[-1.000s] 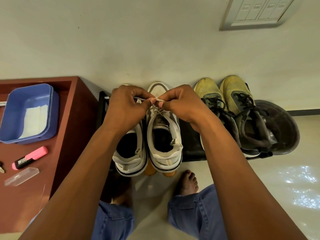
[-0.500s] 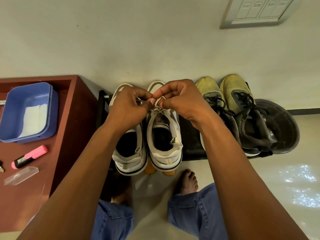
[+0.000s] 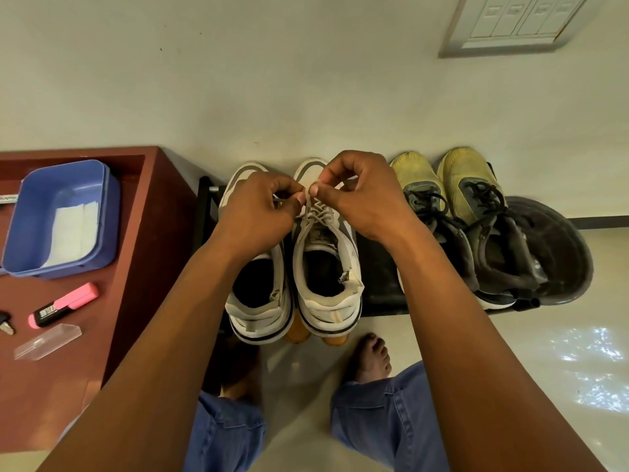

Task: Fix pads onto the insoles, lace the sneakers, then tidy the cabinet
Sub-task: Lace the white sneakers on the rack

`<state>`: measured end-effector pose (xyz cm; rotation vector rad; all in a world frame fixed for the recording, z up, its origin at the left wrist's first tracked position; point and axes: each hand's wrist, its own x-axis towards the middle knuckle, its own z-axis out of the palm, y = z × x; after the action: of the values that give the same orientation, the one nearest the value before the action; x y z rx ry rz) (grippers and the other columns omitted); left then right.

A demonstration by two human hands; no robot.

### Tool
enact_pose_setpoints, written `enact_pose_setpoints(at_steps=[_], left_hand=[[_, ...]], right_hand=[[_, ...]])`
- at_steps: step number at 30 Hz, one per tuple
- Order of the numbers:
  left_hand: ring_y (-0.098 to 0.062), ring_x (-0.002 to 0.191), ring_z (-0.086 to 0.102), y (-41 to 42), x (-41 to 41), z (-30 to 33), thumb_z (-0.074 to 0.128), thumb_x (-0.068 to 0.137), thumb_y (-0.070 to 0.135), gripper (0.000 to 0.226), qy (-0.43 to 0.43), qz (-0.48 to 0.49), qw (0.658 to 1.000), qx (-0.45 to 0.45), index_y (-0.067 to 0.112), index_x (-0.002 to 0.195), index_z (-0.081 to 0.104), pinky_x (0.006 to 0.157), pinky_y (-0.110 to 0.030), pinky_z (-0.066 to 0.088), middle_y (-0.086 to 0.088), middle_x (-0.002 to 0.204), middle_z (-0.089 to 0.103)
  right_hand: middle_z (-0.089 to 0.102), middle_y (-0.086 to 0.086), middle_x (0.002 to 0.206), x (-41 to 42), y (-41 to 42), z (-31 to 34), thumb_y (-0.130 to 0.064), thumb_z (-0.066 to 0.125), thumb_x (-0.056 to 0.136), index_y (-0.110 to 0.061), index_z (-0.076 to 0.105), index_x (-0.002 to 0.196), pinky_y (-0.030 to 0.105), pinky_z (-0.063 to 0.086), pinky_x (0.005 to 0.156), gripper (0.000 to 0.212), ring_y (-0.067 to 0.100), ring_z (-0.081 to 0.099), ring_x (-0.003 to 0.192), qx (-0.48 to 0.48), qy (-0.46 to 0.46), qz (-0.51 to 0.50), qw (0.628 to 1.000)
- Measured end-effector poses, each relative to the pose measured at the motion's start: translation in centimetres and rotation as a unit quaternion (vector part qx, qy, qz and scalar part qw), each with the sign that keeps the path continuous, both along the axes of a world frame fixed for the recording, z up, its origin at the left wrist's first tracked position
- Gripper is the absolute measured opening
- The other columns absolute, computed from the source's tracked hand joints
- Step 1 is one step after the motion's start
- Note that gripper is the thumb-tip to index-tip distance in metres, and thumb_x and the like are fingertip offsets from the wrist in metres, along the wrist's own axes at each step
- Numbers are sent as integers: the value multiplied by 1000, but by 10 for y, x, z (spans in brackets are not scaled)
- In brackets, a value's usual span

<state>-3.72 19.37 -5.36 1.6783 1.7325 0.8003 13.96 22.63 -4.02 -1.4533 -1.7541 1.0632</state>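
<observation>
Our left hand [image 3: 253, 212] and right hand [image 3: 362, 195] meet over the right-hand white sneaker [image 3: 326, 253], each pinching a strand of its pale lace [image 3: 315, 211] between thumb and forefinger, the other fingers curled in. The two thumbs nearly touch above the laced eyelets. The second white sneaker [image 3: 257, 291] stands just beside it on the left, touching along its side, partly under our left hand.

Both white sneakers sit on a black shoe rack [image 3: 381, 277], heels hanging over its front edge, toes against the wall [image 3: 272, 80]. A bare strip of rack lies between them and the yellow sneakers [image 3: 442, 178] with black laces, which crowd the rack's right end beside a dark round basin [image 3: 558, 253].

A tag on the tongue bears print too small for us to read. The pink highlighter [image 3: 63, 305] has a label, also unreadable.

To the left a reddish-brown worktop [image 3: 51, 386] butts close to the rack, carrying a blue plastic tub [image 3: 30, 212] with white sheets inside, the highlighter and a clear plastic case [image 3: 47, 342]. The floor [image 3: 510, 352] is pale and glossy, with our bare feet near the rack. A switch panel [image 3: 517, 22] is set in the wall.
</observation>
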Motion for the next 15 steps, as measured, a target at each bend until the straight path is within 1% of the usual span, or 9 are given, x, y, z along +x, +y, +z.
enact_pose_setpoints(at_steps=[2,4,6,8,10,12,13,14,15], left_hand=[[-12,87,71,0,0,0,67,96,28,13,1,-1,1000,3,26,96,79,86,-46,60,14,86,74],[-12,90,70,0,0,-1,65,95,28,14,3,1,1000,4,25,95,79,88,-46,59,13,89,74],[-12,91,69,0,0,0,66,97,24,13,8,4,1000,1,25,95,79,89,-44,58,11,91,74],[-12,90,69,-1,0,1,66,98,22,14,17,4,1000,3,27,92,77,89,-42,58,11,90,73],[-12,90,68,-2,0,2,66,98,22,15,19,1,1000,1,30,90,75,88,-41,58,13,89,72],[-12,91,68,-2,1,1,66,98,23,13,19,1,1000,-5,28,93,77,89,-41,58,13,90,73],[-12,92,68,-2,1,1,66,98,22,13,21,1,1000,-7,27,94,78,89,-40,58,13,90,73],[-11,92,68,-2,1,1,66,98,22,13,23,1,1000,-9,26,96,78,89,-39,57,13,90,73],[-11,92,68,-2,1,1,66,99,21,13,23,1,1000,-11,25,97,78,90,-38,57,13,90,73]], right_hand=[[73,-7,81,-1,1,2,-27,81,87,-23,71,81,36,59,75,12,8,69,75,-10,26,-36,999],[76,2,82,-1,1,7,-27,76,92,-14,70,85,30,54,61,16,12,68,68,-34,95,-78,992],[77,10,85,2,2,13,-27,71,97,-9,68,90,25,45,49,19,13,64,61,-74,196,-124,970],[78,12,86,7,3,18,-27,65,100,-9,66,93,23,40,45,19,15,62,59,-119,270,-170,940],[79,13,87,12,4,20,-25,61,102,-11,62,95,22,37,44,16,14,60,56,-159,314,-202,914],[79,13,84,14,3,18,-21,60,102,-9,60,94,21,36,43,14,14,59,52,-178,309,-219,908],[78,12,81,15,4,14,-19,61,100,-8,61,90,21,37,42,15,14,58,50,-177,266,-223,921],[78,11,77,16,6,7,-19,62,97,-8,63,84,22,39,41,18,15,59,49,-170,193,-220,941],[77,9,74,17,7,1,-25,64,94,-10,65,79,24,45,43,21,16,62,51,-160,97,-208,960]])
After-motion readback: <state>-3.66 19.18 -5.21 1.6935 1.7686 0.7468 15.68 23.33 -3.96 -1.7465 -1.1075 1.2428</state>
